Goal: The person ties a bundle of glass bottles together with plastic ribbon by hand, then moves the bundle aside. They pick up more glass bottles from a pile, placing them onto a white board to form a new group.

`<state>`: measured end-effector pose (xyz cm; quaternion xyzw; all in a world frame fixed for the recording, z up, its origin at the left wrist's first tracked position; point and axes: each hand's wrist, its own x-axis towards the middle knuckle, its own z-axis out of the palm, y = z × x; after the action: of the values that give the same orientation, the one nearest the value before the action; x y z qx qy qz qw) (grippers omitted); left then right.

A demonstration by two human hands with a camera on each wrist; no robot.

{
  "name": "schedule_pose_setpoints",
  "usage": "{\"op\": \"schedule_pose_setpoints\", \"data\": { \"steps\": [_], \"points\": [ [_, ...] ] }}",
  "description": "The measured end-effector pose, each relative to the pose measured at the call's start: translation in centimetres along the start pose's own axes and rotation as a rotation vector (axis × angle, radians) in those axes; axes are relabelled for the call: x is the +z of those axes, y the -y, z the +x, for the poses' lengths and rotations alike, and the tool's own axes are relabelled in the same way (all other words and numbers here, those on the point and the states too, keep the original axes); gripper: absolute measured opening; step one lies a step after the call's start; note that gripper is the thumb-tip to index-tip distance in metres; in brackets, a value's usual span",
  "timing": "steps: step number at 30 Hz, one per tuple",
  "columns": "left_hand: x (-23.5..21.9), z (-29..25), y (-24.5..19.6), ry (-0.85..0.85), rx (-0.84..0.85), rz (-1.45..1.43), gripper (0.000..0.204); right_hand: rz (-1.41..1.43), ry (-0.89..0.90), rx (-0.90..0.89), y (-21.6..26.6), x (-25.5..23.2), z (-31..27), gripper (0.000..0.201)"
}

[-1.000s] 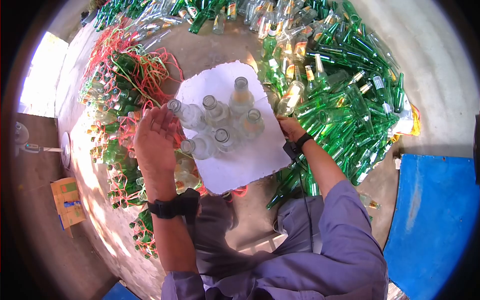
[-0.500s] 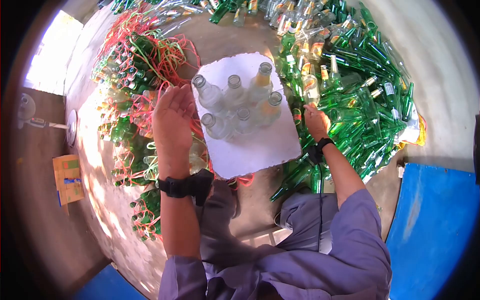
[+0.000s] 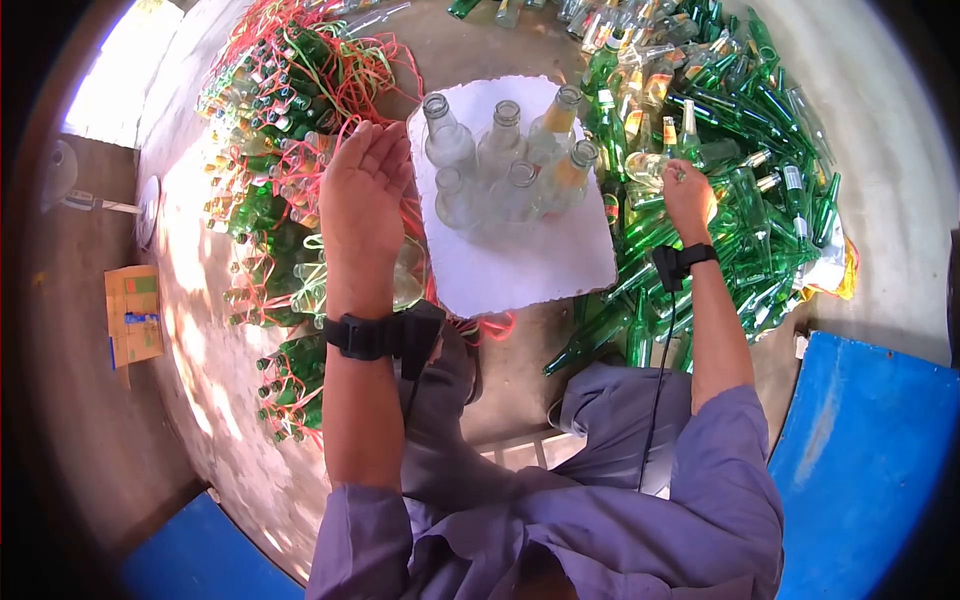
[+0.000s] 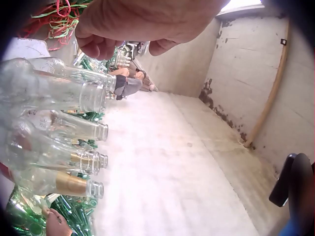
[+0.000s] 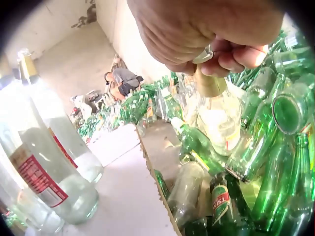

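Several clear glass bottles point(image 3: 503, 145) stand upright on a white board point(image 3: 525, 265) in front of the person. Beside the board's left edge, the left hand point(image 3: 365, 205) has its palm turned up and fingers loosely bent, holding nothing; in the left wrist view this hand point(image 4: 147, 22) is near the bottle necks point(image 4: 93, 98). Over the pile to the right, the right hand point(image 3: 690, 200) grips a bottle by its neck. The right wrist view shows that clear bottle point(image 5: 219, 118) with a gold neck band, below the right hand point(image 5: 211, 34).
Loose green bottles point(image 3: 740, 215) are heaped right of the board. Bundled bottles point(image 3: 285, 170) with red and green straps point(image 3: 375, 65) lie left. A blue panel point(image 3: 860, 450) is at the right, cardboard point(image 3: 133, 310) at the left. Another person point(image 5: 123, 81) crouches farther off.
The right hand has left the board's right edge, moved out over the pile and taken a bottle by the neck. The left hand stays beside the board; the head view has shifted.
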<state>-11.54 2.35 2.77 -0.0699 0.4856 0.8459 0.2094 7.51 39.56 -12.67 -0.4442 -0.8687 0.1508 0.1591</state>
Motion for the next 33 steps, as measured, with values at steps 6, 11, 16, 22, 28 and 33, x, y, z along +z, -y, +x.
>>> {"op": "schedule_pose_setpoints", "data": {
  "steps": [6, 11, 16, 22, 28, 33],
  "points": [
    [-0.5, -1.4, -0.5, -0.027, 0.003, 0.012, 0.031, -0.036, -0.07, -0.164, 3.2, -5.7, 0.0, 0.02],
    [-0.7, -3.2, 0.0, 0.01, 0.088, 0.073, 0.028, -0.158, 0.035, -0.18, 6.9, -11.7, -3.3, 0.023],
    [-0.1, -6.0, 0.8, 0.066, 0.135, 0.232, 0.025, -0.217, 0.097, -0.267, 10.4, -16.0, -7.5, 0.027],
    [0.9, -10.2, 3.6, 0.476, 0.046, 0.503, 0.022, -0.056, 0.134, -0.444, 14.1, -18.6, -14.4, 0.026],
    [1.2, -12.4, 8.0, 0.686, 0.275, 0.972, 0.031, 0.077, 0.165, -0.477, 16.0, -16.0, -17.9, 0.027],
    [-0.3, -11.9, 9.7, 0.636, 0.687, 1.153, 0.033, 0.217, 0.257, -0.512, 17.4, -13.5, -19.0, 0.034]
  ]
}}
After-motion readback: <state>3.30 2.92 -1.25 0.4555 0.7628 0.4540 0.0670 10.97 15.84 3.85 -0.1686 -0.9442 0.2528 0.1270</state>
